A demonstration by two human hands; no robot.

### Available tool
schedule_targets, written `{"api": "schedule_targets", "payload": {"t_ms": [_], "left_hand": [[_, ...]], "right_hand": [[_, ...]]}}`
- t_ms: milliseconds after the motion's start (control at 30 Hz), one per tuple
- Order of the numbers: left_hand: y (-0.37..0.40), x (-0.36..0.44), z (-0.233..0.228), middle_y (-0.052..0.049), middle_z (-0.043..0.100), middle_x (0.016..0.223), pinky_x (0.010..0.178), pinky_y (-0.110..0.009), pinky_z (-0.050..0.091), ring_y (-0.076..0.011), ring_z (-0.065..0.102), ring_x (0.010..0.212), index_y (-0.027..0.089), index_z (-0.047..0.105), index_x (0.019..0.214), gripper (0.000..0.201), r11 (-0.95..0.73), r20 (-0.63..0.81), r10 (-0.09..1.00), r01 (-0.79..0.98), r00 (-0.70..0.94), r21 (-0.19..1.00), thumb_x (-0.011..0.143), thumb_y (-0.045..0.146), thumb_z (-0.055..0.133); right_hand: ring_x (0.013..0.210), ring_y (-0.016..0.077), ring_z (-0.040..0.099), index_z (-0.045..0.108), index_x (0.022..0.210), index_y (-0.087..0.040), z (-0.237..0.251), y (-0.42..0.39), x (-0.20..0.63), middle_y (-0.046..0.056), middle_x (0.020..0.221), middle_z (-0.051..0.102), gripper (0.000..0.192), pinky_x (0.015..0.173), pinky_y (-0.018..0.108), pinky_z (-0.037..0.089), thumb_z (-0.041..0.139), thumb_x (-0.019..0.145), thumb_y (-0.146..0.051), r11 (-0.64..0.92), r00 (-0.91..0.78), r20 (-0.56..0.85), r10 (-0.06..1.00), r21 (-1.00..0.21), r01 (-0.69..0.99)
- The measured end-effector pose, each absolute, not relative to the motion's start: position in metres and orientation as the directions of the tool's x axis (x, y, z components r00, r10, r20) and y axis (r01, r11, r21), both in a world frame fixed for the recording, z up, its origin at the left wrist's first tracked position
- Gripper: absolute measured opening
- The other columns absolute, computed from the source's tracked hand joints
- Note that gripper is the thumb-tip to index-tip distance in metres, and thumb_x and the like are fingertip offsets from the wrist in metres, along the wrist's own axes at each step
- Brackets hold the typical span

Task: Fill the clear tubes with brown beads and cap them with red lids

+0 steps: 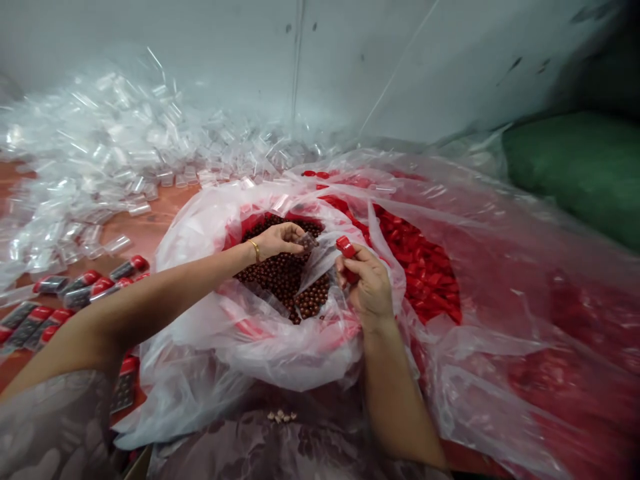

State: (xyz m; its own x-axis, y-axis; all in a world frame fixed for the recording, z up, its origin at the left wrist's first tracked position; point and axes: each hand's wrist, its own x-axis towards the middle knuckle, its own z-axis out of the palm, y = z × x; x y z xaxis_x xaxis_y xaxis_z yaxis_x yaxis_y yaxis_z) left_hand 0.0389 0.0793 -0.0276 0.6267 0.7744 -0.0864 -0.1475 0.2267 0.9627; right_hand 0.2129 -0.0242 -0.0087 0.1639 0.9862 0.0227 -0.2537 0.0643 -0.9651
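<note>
Person seated at a reddish tabletop, both bare arms reaching forward over an open plastic bag of small brown beads.

Left hand: fingers drawn together, tips pinching a small clear tube just above the bead heap. The tube is blurred; it looks to hold some dark beads, but I cannot tell how full it is. Thin gold bracelet on that wrist.

Right hand: curled, thumb and forefinger pinching a red cap at the top of the fist. More red shows below inside the fist, possibly further caps, not clear.

Key relation: the cap sits just to the right of the tube, near but not touching, with a fold of bag film rising between the two hands. The tube's long axis runs roughly left to right, its free end pointing toward the cap. Both hands are at about the same height and reach; the right hand is the one nearer the cap supply.

Surroundings: a second, larger plastic bag to the right holds a mass of loose red caps. A wide drift of empty clear tubes lies across the far left of the tabletop up to the grey wall. At near left, a row of filled tubes with red caps lies on its side. Something green at the far right, blurred.
</note>
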Motion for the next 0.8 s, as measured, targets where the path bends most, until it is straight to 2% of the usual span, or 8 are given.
{"api": "schedule_targets", "payload": {"t_ms": [133,300,533,667,800], "left_hand": [[0.059,0.027,-0.011,0.0,0.066,0.081,0.072,-0.021,0.048,-0.0074,0.06,0.073,0.011,0.062,0.089,0.046,0.273,-0.03,0.74,-0.259,0.672,0.926,0.051,0.02,0.086],[0.034,0.021,-0.006,0.001,0.065,0.088,0.079,-0.028,0.05,-0.0104,0.062,0.078,0.015,0.061,0.088,0.044,0.394,-0.092,0.755,-0.337,0.65,0.855,0.053,0.022,0.086],[0.032,0.024,-0.007,-0.003,0.066,0.086,0.078,-0.024,0.047,-0.0092,0.06,0.076,0.01,0.064,0.092,0.045,0.278,-0.021,0.75,-0.287,0.661,0.917,0.053,0.018,0.085],[0.035,0.02,-0.005,-0.003,0.066,0.093,0.081,-0.028,0.048,-0.0118,0.063,0.082,0.016,0.058,0.096,0.046,0.299,-0.003,0.759,-0.344,0.651,0.89,0.058,0.024,0.083],[0.035,0.018,-0.003,-0.002,0.065,0.093,0.081,-0.026,0.047,-0.012,0.064,0.085,0.018,0.053,0.096,0.046,0.299,0.016,0.738,-0.348,0.674,0.889,0.061,0.025,0.081]], "right_hand": [[0.038,0.0053,0.039,0.06,0.085,-0.018,-0.012,-0.023,0.212,-0.006,0.056,0.053,0.024,0.036,0.019,0.024,0.056,0.062,-0.024,0.054,0.141,0.02,0.99,-0.97,-0.239],[0.038,0.0041,0.031,0.06,0.09,-0.018,-0.014,-0.026,0.209,-0.008,0.054,0.045,0.026,0.037,0.019,0.024,0.054,0.066,-0.025,0.095,0.165,0.066,0.984,-0.98,-0.175],[0.041,0.005,0.029,0.06,0.099,-0.02,-0.017,-0.03,0.203,-0.007,0.057,0.038,0.027,0.038,0.02,0.024,0.05,0.082,-0.038,0.19,0.157,0.187,0.97,-0.982,-0.007],[0.042,0.0048,0.034,0.058,0.102,-0.021,-0.015,-0.03,0.199,-0.006,0.063,0.045,0.03,0.039,0.02,0.026,0.054,0.081,-0.043,0.211,0.156,0.218,0.963,-0.976,0.059],[0.043,0.0043,0.037,0.058,0.105,-0.022,-0.009,-0.029,0.196,-0.005,0.067,0.048,0.03,0.04,0.02,0.028,0.054,0.083,-0.043,0.231,0.129,0.234,0.964,-0.972,0.038]]}}
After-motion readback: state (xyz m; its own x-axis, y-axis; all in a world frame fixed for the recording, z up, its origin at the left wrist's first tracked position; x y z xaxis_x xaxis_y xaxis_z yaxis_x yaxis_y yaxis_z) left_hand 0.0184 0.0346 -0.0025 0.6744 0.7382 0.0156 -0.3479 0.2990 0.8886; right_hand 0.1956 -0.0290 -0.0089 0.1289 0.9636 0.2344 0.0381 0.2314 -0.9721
